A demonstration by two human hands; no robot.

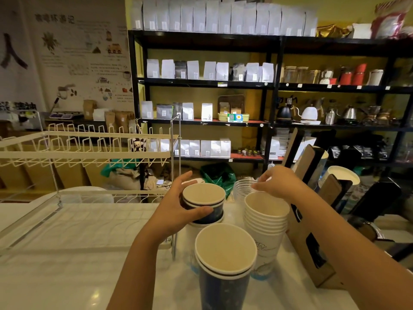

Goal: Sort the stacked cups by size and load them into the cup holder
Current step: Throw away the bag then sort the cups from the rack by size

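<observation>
Before bag-lined shelves [205, 83], left hand [178, 209] grips dark cups [204, 203]; right hand's [277, 182] grip unclear.

Black shelving [271, 86] of white pouches [210, 70] lines a yellow wall [335, 3].

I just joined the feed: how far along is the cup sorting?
Early. Nothing is visibly loaded; the holder can't be identified. The left hand grips a short dark cup stack; the right hand touches the clear cups. The white stack and tall blue stack wait on the counter.
</observation>
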